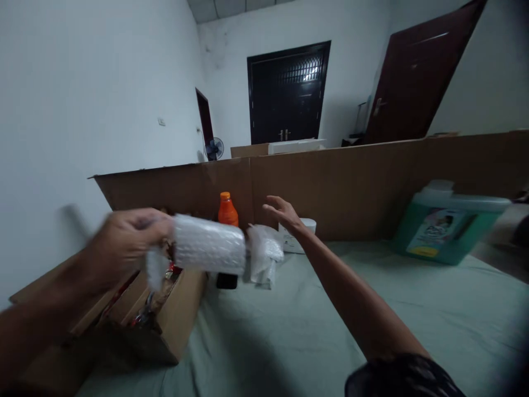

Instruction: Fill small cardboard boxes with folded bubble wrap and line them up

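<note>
My left hand (132,240), slightly blurred, pinches one end of a bubble-wrapped bundle (210,244) and holds it above the open cardboard box (182,309) and the cloth. What is inside the wrap cannot be made out. My right hand (283,212) reaches forward with its fingers apart and holds nothing. Just below and left of it lies a crumpled piece of bubble wrap (264,253). Behind my right wrist stands a white tub (309,225), partly covered by it. An orange bottle (227,210) stands behind the wrapped bundle, its lower part hidden.
Low cardboard panels (339,187) run along the back. A large jug of green liquid (438,226) stands at the right on the pale green cloth (281,342). Several items fill the cardboard box at left. Farther off are a fan (215,148) and dark doors (289,94).
</note>
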Demonstrator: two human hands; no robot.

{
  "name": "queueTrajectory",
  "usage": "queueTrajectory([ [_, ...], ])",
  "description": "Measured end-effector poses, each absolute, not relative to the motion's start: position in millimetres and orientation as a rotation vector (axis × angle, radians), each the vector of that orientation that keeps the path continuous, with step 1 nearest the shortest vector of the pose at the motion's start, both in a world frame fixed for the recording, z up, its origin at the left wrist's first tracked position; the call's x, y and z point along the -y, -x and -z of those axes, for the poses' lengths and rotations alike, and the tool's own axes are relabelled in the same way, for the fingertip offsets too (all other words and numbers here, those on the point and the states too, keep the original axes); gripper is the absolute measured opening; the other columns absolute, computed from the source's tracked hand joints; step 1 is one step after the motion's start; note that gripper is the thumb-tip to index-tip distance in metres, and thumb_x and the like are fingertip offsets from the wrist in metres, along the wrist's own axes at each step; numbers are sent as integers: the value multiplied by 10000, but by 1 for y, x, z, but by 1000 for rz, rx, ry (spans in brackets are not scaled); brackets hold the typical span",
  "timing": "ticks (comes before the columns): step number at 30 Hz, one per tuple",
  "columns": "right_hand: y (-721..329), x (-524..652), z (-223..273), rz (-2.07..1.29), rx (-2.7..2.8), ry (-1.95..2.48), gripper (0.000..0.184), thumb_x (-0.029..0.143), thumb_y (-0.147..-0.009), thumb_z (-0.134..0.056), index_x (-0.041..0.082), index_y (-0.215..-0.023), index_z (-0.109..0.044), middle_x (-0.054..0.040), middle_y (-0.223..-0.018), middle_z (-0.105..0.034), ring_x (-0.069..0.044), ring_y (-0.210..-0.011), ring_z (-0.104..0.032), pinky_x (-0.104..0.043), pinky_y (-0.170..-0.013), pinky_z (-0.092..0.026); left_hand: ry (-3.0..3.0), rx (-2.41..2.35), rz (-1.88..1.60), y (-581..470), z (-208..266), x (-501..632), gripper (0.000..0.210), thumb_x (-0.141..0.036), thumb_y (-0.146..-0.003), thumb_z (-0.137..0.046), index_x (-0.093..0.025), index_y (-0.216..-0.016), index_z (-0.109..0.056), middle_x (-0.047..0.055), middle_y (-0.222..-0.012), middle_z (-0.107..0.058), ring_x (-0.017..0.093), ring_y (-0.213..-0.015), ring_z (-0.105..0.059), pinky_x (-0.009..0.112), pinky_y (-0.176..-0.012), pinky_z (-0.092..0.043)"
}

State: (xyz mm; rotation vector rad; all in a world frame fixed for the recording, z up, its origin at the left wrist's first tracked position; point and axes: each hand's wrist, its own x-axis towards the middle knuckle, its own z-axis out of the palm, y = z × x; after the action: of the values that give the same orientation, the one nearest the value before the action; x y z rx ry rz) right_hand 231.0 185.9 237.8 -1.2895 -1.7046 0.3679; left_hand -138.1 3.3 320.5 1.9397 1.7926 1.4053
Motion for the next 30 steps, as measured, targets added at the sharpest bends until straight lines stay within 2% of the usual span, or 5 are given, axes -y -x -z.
queueTrajectory([
  [7,-298,-95,-117,-459,1667,1382,342,439,-796,-611,179,-967,-756,-114,-1019,-776,-291,-945,-718,-421,-828,-571,-1746,-1388,-1305,-12,-280,-74,169,-287,-680,-652,-143,-595,-674,-46,-517,-537,89,-498,-453,202,-470,-295],
  [17,-369,-6,-50,-480,1652,1574,435,542,-831,-544,214,-1014,-763,-110,-1057,-769,-252,-776,-712,-385,-739,-588,-1193,-1515,-1417,-131,-167,-176,358,-349,-942,-624,-165,-1247,-585,98,-1252,-614,234,-1065,-636,447,-891,-561],
  [22,-378,3,-31,-451,1657,1511,338,476,-833,-575,246,-996,-762,-91,-1030,-773,-239,-794,-714,-364,-746,-596,-1132,-1445,-1369,-128,-98,-140,282,-354,-946,-618,-140,-1130,-622,54,-1011,-673,164,-831,-662,349,-747,-578],
  [26,-370,-6,-13,-501,1657,1468,314,433,-839,-564,245,-1010,-749,-89,-1057,-768,-229,-785,-715,-360,-738,-603,-1219,-1408,-1400,-94,-122,-154,377,-469,-889,-617,-100,-959,-649,-4,-660,-607,129,-539,-581,282,-559,-518],
  [30,-353,-15,5,-532,1719,1379,311,425,-863,-547,222,-964,-759,-107,-1002,-776,-253,-885,-734,-359,-787,-603,-1456,-1397,-1525,-89,-194,-203,501,-526,-897,-530,-106,-1158,-607,90,-918,-701,206,-789,-690,333,-706,-549],
])
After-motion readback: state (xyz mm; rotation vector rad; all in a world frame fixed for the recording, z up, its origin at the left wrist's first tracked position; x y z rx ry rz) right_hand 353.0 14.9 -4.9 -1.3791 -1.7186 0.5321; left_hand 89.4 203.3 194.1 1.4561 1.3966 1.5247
